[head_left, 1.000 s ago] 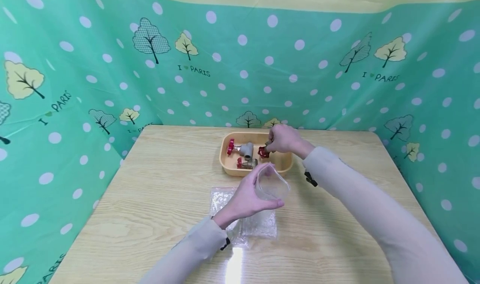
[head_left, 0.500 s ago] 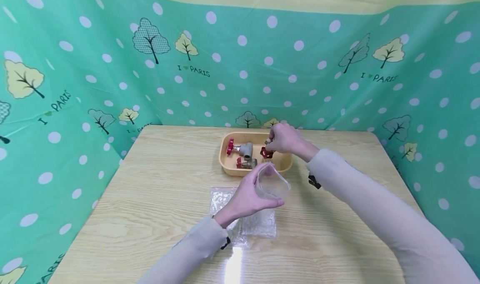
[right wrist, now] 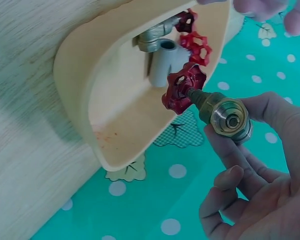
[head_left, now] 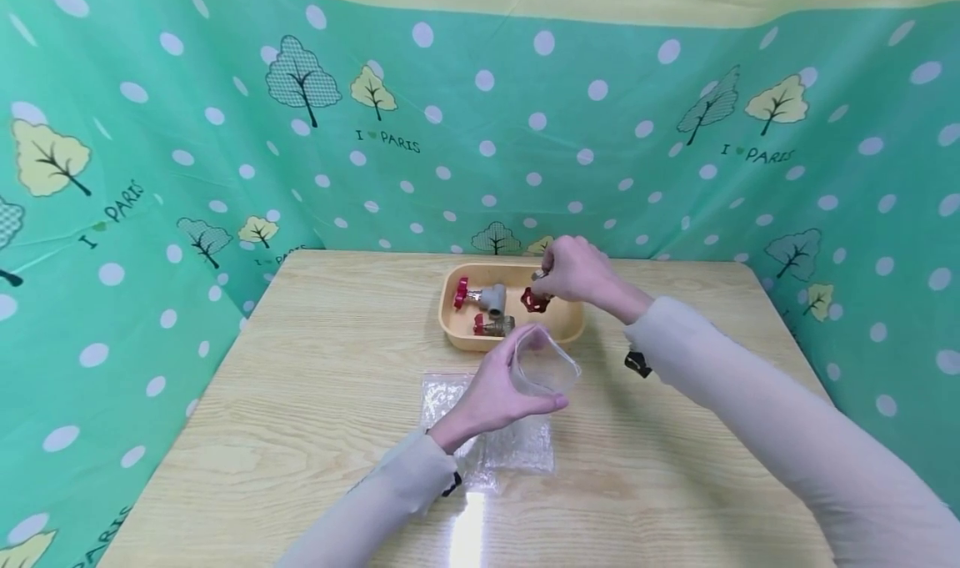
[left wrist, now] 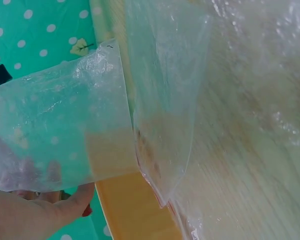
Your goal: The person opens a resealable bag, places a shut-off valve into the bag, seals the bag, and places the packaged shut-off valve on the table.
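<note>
My left hand (head_left: 495, 393) holds a small clear plastic bag (head_left: 546, 369) in front of the tray, its mouth spread between thumb and fingers. Over the right part of the cream tray (head_left: 517, 278), my right hand (head_left: 581, 274) pinches a brass valve (right wrist: 222, 116). Its red handwheel (right wrist: 184, 89) points toward the tray in the right wrist view, and the threaded end faces that camera. Inside the tray lie a grey pipe valve with a red wheel (head_left: 491, 299) and, nearer the front, a smaller brass valve (head_left: 497, 327).
Flat clear plastic bags (head_left: 525, 451) lie on the wooden table (head_left: 315, 401) beneath the left forearm. A green dotted curtain (head_left: 480, 151) hangs close behind the table's back edge and along both sides.
My right hand has shifted slightly right and up with the brass valve, whose red wheel has turned more toward the head camera. The left hand and its bag have stayed put.
</note>
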The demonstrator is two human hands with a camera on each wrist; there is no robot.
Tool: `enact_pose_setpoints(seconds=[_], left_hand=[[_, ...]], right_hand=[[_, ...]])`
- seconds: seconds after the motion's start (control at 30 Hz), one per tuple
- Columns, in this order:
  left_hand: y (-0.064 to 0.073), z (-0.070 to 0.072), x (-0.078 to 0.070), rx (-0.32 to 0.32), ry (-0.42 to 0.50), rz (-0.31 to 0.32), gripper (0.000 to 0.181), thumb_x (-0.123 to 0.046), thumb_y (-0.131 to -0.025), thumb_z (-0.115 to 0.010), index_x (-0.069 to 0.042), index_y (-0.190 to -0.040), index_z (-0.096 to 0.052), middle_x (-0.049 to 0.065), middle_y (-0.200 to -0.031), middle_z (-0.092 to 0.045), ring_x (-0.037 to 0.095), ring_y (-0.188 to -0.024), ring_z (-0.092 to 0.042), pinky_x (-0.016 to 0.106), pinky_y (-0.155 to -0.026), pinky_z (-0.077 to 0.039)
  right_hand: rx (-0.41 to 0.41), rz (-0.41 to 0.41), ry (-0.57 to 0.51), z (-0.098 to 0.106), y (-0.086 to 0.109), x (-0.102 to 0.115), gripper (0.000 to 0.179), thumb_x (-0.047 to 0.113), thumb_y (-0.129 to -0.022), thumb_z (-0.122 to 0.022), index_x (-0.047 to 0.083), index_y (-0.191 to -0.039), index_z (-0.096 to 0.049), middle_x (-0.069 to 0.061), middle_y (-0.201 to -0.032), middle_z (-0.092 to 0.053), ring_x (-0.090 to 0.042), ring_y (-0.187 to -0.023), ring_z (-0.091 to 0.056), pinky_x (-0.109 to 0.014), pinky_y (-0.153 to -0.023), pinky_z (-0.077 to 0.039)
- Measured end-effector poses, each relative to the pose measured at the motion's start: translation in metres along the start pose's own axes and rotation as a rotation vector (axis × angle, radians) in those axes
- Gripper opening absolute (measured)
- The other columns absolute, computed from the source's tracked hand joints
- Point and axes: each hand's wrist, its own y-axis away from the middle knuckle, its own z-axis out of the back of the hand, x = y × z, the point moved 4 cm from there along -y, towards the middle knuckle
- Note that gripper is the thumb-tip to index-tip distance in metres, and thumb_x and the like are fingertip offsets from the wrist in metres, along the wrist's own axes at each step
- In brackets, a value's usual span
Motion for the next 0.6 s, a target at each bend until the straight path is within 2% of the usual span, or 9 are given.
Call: enact_pose_setpoints(seconds=[0.17,0.43,0.6], left_hand=[[0.000,0.000,0.000,0.006,0.014,0.008,0.093,-0.028,-0.071,-0.098,-0.024,-0.150,-0.050,-0.007,-0.139,-0.059,0.031,-0.129,-0.057,0.049,-0.107,-0.049],[-0.001,0.001,0.000,0.004,-0.018,0.000,0.094,-0.029,-0.070,-0.099,-0.023,-0.151,-0.051,-0.007,-0.139,-0.060,0.027,-0.130,-0.057,0.050,-0.108,-0.047],[0.001,0.001,0.001,0.003,-0.042,0.013,0.095,-0.031,-0.069,-0.098,-0.021,-0.151,-0.051,-0.007,-0.139,-0.060,0.023,-0.130,-0.056,0.051,-0.111,-0.045]], right_hand=[[-0.007,0.006,-0.002,0.009,0.008,0.007,0.031,0.018,-0.076,-0.080,0.014,-0.061,-0.054,0.004,-0.054,-0.044,-0.009,-0.050,-0.033,-0.025,-0.046,-0.024],[-0.034,0.031,0.013,0.025,0.022,0.018,0.029,0.020,-0.076,-0.081,0.013,-0.063,-0.056,0.003,-0.055,-0.044,-0.011,-0.052,-0.036,-0.026,-0.047,-0.026],[-0.037,0.030,0.015,0.032,0.030,0.022,0.025,0.021,-0.075,-0.082,0.012,-0.066,-0.061,0.002,-0.056,-0.049,-0.011,-0.053,-0.040,-0.027,-0.047,-0.028]])
